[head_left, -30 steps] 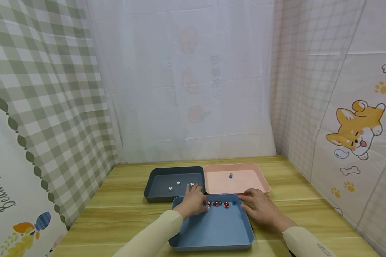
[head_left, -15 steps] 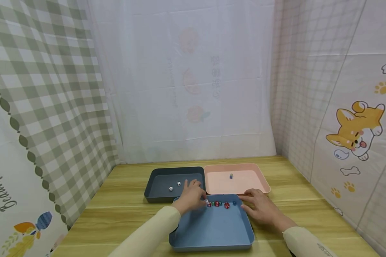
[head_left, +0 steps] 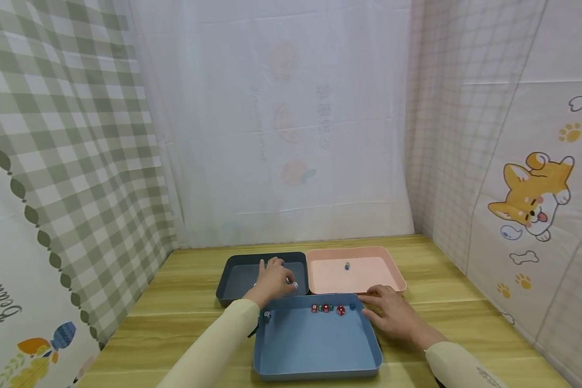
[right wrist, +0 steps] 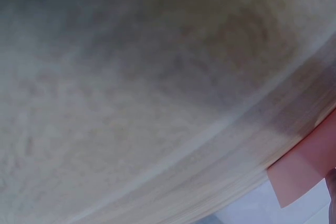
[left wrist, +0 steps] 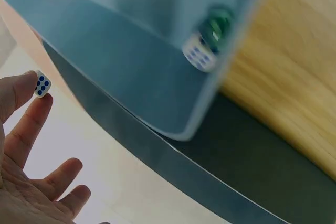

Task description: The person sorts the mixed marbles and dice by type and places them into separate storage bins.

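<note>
Between thumb and index finger my left hand (head_left: 271, 283) pinches a white die with blue pips (left wrist: 43, 84), over the dark tray (head_left: 237, 275). My right hand (head_left: 392, 313) lies with fingers extended at the right back corner of the blue tray (head_left: 320, 345). Red dice (head_left: 340, 310) and small green and blue dice sit along that tray's back wall. In its left back corner are a white die with blue pips (left wrist: 200, 53) and a green die (left wrist: 216, 27). White dice in the dark tray are partly hidden behind my left hand.
A pink tray (head_left: 368, 277) holding a small blue-and-clear piece (head_left: 347, 266) stands behind the blue tray, beside the dark one. All three trays stand close together on a wood-grain table (head_left: 140, 334). Curtains (head_left: 291, 134) hang at the back and both sides.
My left hand has lifted from the blue tray's back edge and moved left and away over the dark tray, carrying the white die. My right hand has stayed in place.
</note>
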Action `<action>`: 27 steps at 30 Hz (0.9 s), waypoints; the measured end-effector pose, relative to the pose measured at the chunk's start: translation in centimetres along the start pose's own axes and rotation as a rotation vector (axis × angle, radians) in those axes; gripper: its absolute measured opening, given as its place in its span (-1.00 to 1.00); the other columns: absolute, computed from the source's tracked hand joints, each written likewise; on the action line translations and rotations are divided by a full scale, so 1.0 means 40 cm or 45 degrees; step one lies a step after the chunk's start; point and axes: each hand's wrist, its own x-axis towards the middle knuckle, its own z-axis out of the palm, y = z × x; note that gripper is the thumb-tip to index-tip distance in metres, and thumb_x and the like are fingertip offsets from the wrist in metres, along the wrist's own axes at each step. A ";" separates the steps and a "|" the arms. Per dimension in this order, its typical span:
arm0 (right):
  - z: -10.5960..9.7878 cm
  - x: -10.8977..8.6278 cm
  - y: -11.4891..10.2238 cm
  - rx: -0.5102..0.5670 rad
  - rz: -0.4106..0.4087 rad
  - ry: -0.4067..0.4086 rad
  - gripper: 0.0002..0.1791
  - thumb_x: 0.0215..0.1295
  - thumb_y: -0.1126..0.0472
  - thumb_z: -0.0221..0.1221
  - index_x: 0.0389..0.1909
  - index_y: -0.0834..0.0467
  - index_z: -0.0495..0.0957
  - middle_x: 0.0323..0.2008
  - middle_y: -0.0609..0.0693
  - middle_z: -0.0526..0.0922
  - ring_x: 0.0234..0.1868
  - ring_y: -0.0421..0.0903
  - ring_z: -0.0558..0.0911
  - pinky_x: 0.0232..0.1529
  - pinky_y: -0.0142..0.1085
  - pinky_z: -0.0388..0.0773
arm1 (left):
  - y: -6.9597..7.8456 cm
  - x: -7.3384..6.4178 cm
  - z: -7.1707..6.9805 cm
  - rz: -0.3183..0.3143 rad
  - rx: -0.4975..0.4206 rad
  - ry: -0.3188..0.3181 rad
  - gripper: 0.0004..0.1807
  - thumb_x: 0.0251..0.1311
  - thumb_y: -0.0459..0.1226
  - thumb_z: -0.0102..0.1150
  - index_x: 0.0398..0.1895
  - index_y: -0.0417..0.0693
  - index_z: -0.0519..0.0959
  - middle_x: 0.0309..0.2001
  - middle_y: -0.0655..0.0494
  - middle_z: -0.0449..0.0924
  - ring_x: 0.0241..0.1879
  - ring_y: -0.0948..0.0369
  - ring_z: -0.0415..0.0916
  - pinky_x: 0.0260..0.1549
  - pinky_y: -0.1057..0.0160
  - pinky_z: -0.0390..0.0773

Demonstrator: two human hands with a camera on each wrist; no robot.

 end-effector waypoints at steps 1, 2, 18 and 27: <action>0.000 0.000 0.000 -0.003 -0.002 0.001 -0.58 0.35 -0.04 0.23 0.14 0.06 0.65 0.05 0.07 0.53 0.08 0.07 0.48 0.13 0.11 0.44 | -0.010 0.003 -0.001 -0.015 -0.002 0.006 -0.89 0.19 -0.06 0.37 -0.39 0.17 0.74 0.28 -0.16 0.41 0.41 -0.13 0.14 0.32 -0.41 -0.09; 0.001 0.000 0.000 -0.003 -0.005 0.003 -0.58 0.35 -0.04 0.23 0.14 0.06 0.65 0.05 0.07 0.53 0.08 0.07 0.48 0.13 0.12 0.44 | -0.020 0.005 -0.003 -0.035 -0.006 0.010 -0.89 0.19 -0.07 0.37 -0.39 0.17 0.74 0.28 -0.16 0.42 0.40 -0.14 0.14 0.32 -0.41 -0.09; 0.011 0.003 0.006 -0.001 -0.021 0.033 -0.57 0.35 -0.06 0.22 0.13 0.06 0.66 0.03 0.04 0.53 0.07 0.06 0.49 0.12 0.10 0.45 | -0.188 0.015 -0.040 -0.344 -0.008 0.111 -0.85 0.20 -0.13 0.37 -0.40 0.00 0.73 0.13 -0.22 0.49 0.29 -0.22 0.25 0.27 -0.45 -0.03; 0.012 0.003 0.006 -0.002 -0.027 0.033 -0.58 0.35 -0.06 0.22 0.14 0.02 0.66 0.03 0.02 0.53 0.06 0.03 0.49 0.11 0.09 0.46 | -0.253 -0.013 -0.040 -0.417 0.057 0.155 -0.85 0.18 -0.16 0.37 -0.43 -0.05 0.71 -0.03 -0.23 0.52 0.21 -0.25 0.31 0.19 -0.42 0.06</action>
